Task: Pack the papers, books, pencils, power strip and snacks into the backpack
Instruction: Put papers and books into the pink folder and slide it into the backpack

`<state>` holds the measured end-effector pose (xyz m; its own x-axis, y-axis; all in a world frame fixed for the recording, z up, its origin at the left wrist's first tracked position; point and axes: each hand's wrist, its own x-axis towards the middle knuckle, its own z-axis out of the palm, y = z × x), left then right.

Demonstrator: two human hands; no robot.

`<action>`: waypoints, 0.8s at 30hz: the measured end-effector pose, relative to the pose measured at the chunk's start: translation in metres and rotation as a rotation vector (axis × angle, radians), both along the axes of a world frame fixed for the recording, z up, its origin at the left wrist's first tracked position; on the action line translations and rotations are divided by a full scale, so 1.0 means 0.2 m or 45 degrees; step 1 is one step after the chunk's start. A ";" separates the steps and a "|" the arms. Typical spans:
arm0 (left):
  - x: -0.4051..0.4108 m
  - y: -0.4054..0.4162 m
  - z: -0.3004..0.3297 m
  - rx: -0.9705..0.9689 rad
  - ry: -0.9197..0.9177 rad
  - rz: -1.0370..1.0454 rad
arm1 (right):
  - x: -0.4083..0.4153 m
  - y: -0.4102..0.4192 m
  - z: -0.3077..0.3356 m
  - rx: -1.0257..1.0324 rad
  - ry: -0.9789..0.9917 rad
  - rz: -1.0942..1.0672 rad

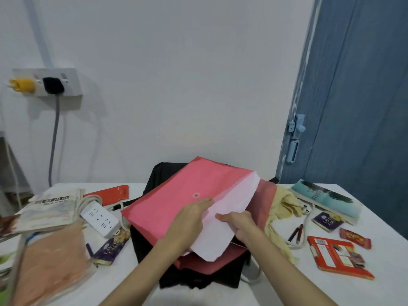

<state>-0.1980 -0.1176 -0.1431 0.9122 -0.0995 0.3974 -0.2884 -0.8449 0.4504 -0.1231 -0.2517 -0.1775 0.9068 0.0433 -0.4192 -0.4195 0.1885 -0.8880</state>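
Both bare forearms enter from the lower edge and converge toward the middle of the view, left arm from lower left, right arm from lower right. Left hand [191, 217]: back of the hand facing the camera, wrist roughly in line with the forearm, fingers extended forward and lying flat, fingertips pointing up and to the right. Right hand [239, 224]: just beside the left, slightly nearer the body, fingers curled with the thumb pointing left toward the left hand, pinching the edge of a thin white paper sheet [223, 226]. The hands are near each other, not touching.
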 end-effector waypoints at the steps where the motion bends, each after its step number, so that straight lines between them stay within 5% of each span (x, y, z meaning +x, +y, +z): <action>1: 0.00 0.00 0.00 -0.005 -0.009 -0.008 | 0.00 0.01 0.01 0.016 0.011 -0.002; 11: 0.00 -0.04 -0.06 -0.037 -0.018 -0.208 | -0.01 0.13 0.04 0.211 0.096 0.144; 17: -0.01 0.10 0.01 -0.570 0.283 -0.437 | -0.01 -0.06 0.12 0.544 0.053 0.217; 20: -0.02 0.23 -0.01 -0.739 0.163 -0.151 | 0.03 -0.19 0.12 0.720 0.116 0.016; 24: -0.03 0.44 -0.16 -0.613 -0.109 0.562 | 0.04 -0.23 0.12 0.723 0.062 -0.003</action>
<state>-0.2044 -0.0300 -0.1748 0.7899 0.4840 0.3767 -0.0121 -0.6019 0.7985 -0.1157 -0.2984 -0.1542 0.8874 0.2721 -0.3721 -0.4564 0.6315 -0.6268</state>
